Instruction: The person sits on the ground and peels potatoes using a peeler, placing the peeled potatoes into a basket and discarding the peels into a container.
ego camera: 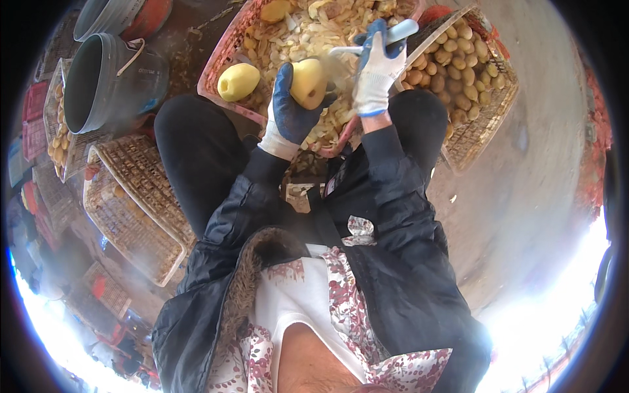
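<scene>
My left hand (296, 110), in a white knit glove with a blue coated palm, holds a large peeled yellow fruit or tuber (309, 83) with a dark spot at its near end. In my right hand (379, 66), gloved alike, is a peeler or knife (402, 31) with a pale handle; its thin end points left toward the peeled piece. Both hands are over a pink plastic crate (209, 78) full of pale peelings (314, 39). Another peeled yellow piece (239, 82) lies at the crate's left side, with a small hole in its end.
A crate of small brown potatoes or similar produce (459, 64) stands tilted at the right. Grey plastic buckets (128, 73) are at the upper left. Below them lies a dirty, pale mesh crate (132, 206); another crate holds yellowish produce (60, 142). My knees flank the pink crate's near end.
</scene>
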Demonstrator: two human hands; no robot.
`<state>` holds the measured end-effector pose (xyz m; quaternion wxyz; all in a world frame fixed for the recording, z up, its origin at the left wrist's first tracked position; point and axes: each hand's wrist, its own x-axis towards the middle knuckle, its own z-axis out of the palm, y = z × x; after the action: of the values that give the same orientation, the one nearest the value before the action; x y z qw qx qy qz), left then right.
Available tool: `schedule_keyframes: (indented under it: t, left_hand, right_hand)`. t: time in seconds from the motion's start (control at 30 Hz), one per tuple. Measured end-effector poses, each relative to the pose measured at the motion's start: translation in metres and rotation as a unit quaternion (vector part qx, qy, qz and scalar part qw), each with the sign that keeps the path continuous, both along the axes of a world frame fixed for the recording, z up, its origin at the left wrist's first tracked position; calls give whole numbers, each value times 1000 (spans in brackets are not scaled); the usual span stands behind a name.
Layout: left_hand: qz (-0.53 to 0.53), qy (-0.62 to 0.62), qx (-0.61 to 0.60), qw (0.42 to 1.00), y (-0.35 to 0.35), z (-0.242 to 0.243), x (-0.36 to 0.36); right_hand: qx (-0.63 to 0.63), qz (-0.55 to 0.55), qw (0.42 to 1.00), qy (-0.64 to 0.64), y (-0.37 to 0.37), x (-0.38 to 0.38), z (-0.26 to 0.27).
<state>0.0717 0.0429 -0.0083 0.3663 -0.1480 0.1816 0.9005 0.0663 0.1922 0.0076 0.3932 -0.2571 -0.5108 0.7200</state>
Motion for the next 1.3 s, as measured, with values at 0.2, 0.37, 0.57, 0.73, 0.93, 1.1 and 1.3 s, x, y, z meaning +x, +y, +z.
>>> schedule_keyframes:
  t: [0.2, 0.37, 0.57, 0.73, 0.93, 1.1, 1.3]
  left_hand:
    - [-17, -2, 13, 1000, -4, -16, -3]
    - [0, 4, -26, 1000, -1, -13, 4]
    - [-16, 33, -51, 998, -2, -27, -2]
    - [-35, 35, -25, 998, -8, -17, 1]
    - [7, 82, -77, 994, -3, -31, 1]
    - [-17, -26, -28, 999, -5, -28, -6]
    - [-63, -29, 57, 996, -4, -20, -7]
  right_hand:
    - [231, 75, 966, -86, -39, 7, 13]
    - [19, 10, 998, -53, -2, -7, -8]
    - [43, 45, 996, -60, -36, 4, 11]
    - [51, 22, 995, -82, 3, -6, -13]
    - [23, 44, 997, -56, -31, 10, 6]
    - [185, 45, 976, -102, -41, 12, 2]
    - [-39, 5, 999, 27, -11, -3, 4]
